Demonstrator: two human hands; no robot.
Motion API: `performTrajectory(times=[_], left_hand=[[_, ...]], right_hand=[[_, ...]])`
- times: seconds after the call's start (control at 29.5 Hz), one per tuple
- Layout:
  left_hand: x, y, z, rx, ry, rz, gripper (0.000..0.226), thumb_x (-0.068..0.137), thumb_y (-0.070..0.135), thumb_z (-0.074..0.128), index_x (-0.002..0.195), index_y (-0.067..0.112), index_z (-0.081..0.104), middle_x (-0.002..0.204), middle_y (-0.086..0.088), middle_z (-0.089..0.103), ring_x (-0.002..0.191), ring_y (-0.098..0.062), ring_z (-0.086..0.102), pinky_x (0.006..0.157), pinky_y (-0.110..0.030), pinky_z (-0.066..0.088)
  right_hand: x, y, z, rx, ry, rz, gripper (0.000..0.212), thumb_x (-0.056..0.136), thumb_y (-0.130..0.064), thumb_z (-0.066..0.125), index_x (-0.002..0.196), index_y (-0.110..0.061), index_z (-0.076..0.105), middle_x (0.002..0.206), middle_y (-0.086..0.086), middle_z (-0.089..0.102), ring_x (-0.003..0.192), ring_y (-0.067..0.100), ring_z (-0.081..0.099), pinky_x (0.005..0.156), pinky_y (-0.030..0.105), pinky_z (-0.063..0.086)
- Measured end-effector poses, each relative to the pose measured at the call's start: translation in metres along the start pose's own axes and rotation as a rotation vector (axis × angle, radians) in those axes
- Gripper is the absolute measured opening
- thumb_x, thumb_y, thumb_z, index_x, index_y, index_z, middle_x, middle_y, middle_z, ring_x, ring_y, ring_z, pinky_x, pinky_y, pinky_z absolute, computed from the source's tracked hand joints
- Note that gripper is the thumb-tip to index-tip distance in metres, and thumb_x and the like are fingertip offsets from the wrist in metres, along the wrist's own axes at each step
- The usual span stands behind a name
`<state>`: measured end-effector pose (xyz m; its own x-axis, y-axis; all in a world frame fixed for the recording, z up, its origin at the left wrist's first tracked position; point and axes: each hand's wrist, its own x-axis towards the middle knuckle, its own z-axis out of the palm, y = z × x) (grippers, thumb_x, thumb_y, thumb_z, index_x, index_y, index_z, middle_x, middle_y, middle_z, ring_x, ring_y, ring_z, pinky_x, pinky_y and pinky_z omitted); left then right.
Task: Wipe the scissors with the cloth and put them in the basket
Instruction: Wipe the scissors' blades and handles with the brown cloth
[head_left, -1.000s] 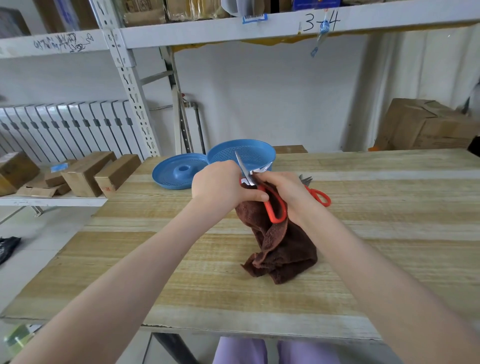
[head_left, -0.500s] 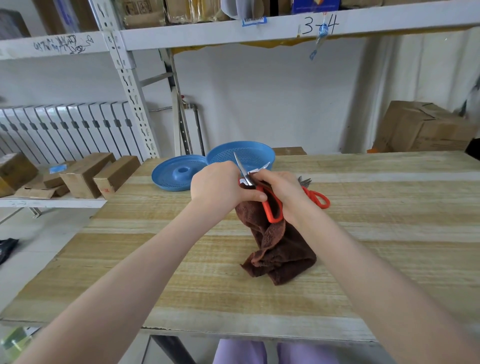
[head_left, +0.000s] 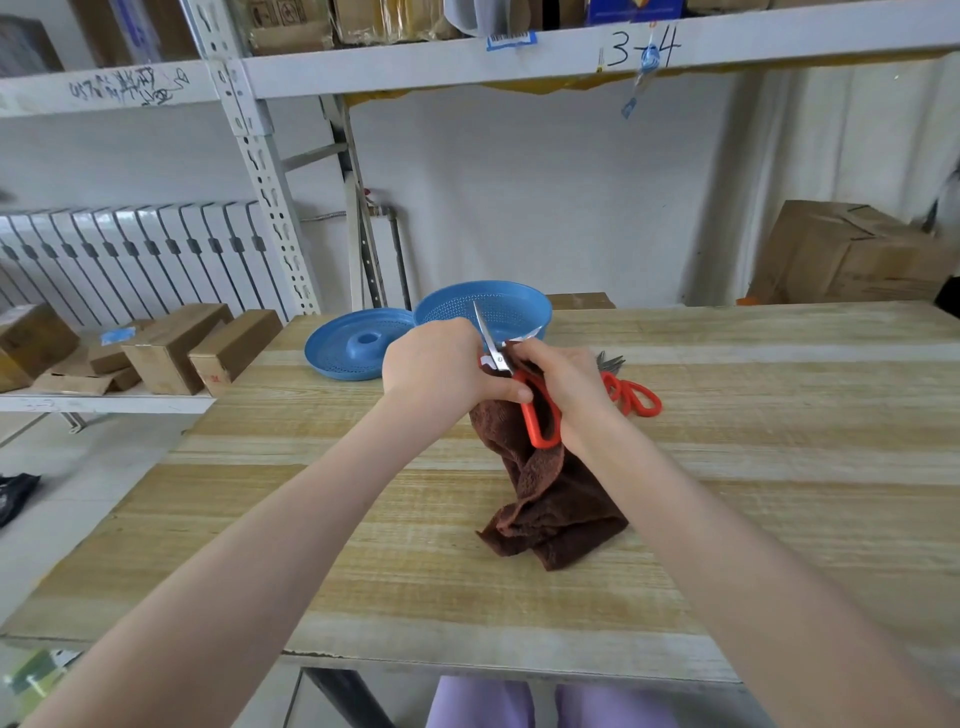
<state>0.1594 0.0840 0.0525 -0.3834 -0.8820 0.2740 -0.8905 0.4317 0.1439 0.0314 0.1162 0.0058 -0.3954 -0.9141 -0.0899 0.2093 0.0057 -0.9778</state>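
Item 1, red-handled scissors (head_left: 540, 415): held above the wooden table (head_left: 779, 493) between both hands, one steel blade pointing up and slightly left in front of the basket, the red loop handle hanging down toward the person. Item 2, right hand (head_left: 569, 387): fingers curled round the scissors at the pivot and upper handle, gripping them. Item 3, left hand (head_left: 441, 369): closed, fingers curled and thumb laid across the red handle, gripping the gathered top of the cloth against the scissors; how far the cloth wraps the blades is hidden by the hands. Item 4, brown cloth (head_left: 556, 499): terry texture, hanging from the hands in a twisted fold, its lower end bunched on the tabletop. Item 5, blue basket (head_left: 511, 306): round, perforated, standing at the far edge of the table just behind the hands; its contents cannot be made out. Item 6, blue perforated dish (head_left: 353, 348): with a raised centre hub, lying flat, touching the basket's left side. Item 7, second pair of red-handled scissors (head_left: 631, 397): lying flat on the table just right of the right hand, blades pointing away. Item 8, cardboard boxes (head_left: 176, 345): on a low white shelf left of the table, before a white radiator (head_left: 130, 254). Item 9, large cardboard box (head_left: 841, 254): behind the table at right.
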Motion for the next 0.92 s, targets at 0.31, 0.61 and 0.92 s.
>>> performTrajectory(times=[0.31,0.61,0.92], left_hand=[[0.002,-0.001,0.004,0.021,-0.004,0.009,0.065,0.051,0.083,0.067,0.059,0.02,0.051,0.05,0.007,0.049,0.049,-0.011,0.05,0.043,-0.023,0.029],[0.001,-0.004,0.008,0.027,0.037,0.039,0.063,0.053,0.088,0.06,0.058,0.025,0.051,0.05,0.01,0.049,0.047,-0.007,0.046,0.042,-0.022,0.026],[0.001,-0.009,0.008,0.002,0.032,0.034,0.068,0.049,0.091,0.056,0.055,0.024,0.046,0.048,0.009,0.047,0.046,-0.008,0.045,0.042,-0.022,0.025]], right_hand=[[0.001,0.0,-0.002,-0.038,0.015,-0.013,0.021,0.083,-0.013,0.068,0.09,0.006,0.074,0.077,0.011,0.071,0.075,0.018,0.065,0.077,0.033,0.054],[0.004,-0.005,-0.005,-0.061,-0.053,-0.007,0.027,0.081,-0.011,0.071,0.055,-0.016,0.075,0.064,0.001,0.072,0.06,0.009,0.067,0.059,0.022,0.055],[0.004,-0.009,-0.012,-0.101,-0.163,0.0,0.015,0.082,-0.011,0.069,0.07,-0.013,0.078,0.076,0.007,0.075,0.07,0.015,0.069,0.067,0.026,0.057]])
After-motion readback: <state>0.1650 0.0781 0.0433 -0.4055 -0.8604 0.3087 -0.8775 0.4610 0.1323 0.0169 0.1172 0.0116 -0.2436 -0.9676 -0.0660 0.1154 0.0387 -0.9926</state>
